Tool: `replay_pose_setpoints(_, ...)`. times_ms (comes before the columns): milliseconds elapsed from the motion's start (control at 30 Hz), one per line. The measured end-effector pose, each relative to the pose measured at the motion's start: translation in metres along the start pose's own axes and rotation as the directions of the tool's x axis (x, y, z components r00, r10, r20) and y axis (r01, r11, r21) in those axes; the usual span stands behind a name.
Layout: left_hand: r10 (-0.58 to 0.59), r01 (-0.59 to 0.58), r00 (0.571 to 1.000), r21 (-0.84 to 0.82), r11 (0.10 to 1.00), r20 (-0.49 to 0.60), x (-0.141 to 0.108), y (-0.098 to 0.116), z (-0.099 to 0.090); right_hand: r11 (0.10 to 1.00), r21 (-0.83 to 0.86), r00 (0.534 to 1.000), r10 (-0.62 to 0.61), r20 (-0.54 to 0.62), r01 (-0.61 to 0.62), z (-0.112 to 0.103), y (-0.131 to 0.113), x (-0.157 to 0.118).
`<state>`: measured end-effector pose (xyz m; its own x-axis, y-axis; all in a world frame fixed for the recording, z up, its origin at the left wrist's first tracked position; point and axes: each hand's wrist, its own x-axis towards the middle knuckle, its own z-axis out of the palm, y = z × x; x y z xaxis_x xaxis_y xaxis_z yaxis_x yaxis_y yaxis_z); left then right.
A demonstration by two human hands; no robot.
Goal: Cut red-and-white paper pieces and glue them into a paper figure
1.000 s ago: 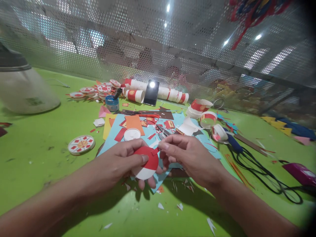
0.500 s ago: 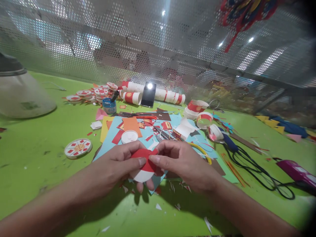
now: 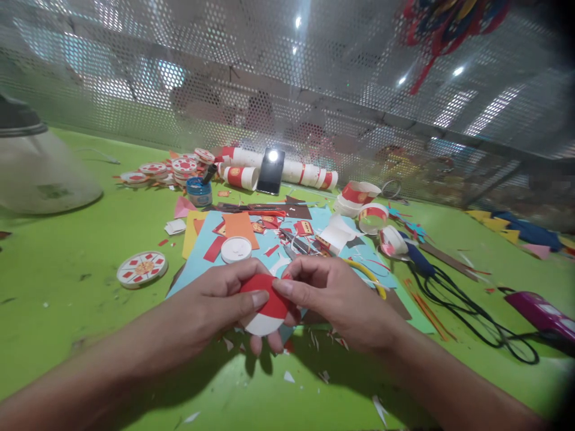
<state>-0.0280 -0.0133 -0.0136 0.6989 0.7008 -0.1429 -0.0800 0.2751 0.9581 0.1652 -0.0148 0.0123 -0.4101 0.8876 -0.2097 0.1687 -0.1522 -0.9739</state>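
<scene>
Between my two hands is a round paper disc (image 3: 268, 308), red over most of its face and white along its lower edge. My left hand (image 3: 224, 296) grips it, thumb on the red face and fingers underneath. At the disc's upper right edge, my right hand (image 3: 318, 293) pinches with thumb and forefinger; a bit of red shows at the fingertips. Just beyond my left hand lies a white round lid (image 3: 236, 249). Light blue paper (image 3: 197, 260) spreads beneath, with red and orange pieces on it.
A decorated disc (image 3: 142, 269) lies at left, near a large translucent container (image 3: 45, 167). Behind are a blue jar (image 3: 199, 192), a phone (image 3: 271, 172) and paper cups (image 3: 241, 178). Yellow-handled scissors (image 3: 366, 275) are at right, with a black cable (image 3: 471, 317) and a purple device (image 3: 539, 314).
The disc has shifted slightly right and down in my hands. My left thumb has slid a little to the right, while my right hand stays almost in place.
</scene>
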Motion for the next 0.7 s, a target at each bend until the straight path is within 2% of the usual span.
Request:
replay_pose_setpoints(200, 0.010, -0.010, 1.000, -0.044, 0.999, -0.009, 0.0007, 0.0008, 0.0003, 1.000, 0.023, 1.000, 0.005, 0.004, -0.005, -0.0010, 0.0012, 0.0009)
replay_pose_setpoints(267, -0.007, 0.006, 0.999, -0.032, 0.999, -0.033, 0.0010, 0.0004, -0.0011, 0.999, 0.037, 1.000, -0.028, 0.006, 0.028, -0.0029, 0.0007, 0.0000)
replay_pose_setpoints(333, -0.024, 0.024, 0.998, -0.010, 1.000, -0.058, 0.0015, -0.0006, -0.0027, 0.998, 0.044, 0.999, -0.036, -0.032, 0.038, -0.0053, -0.0002, -0.0011)
replay_pose_setpoints(433, -0.043, 0.041, 0.994, -0.023, 0.999, -0.099, 0.0018, -0.0018, -0.0032, 0.999, 0.030, 0.991, 0.029, -0.134, -0.026, -0.0082, -0.0006, -0.0007)
replay_pose_setpoints(500, -0.060, 0.055, 0.992, -0.048, 0.997, -0.111, 0.0017, -0.0015, -0.0020, 1.000, 0.008, 0.987, 0.026, -0.158, -0.025, -0.0089, 0.0004, 0.0012)
replay_pose_setpoints(600, -0.056, 0.050, 0.992, -0.054, 0.997, -0.109, 0.0018, -0.0005, -0.0003, 0.997, -0.056, 0.992, -0.059, -0.116, 0.053, -0.0083, 0.0015, 0.0036)
replay_pose_setpoints(700, -0.036, 0.033, 0.993, -0.027, 0.999, -0.116, 0.0022, 0.0001, -0.0003, 0.993, -0.086, 0.994, -0.085, -0.065, 0.080, -0.0065, 0.0001, 0.0023)
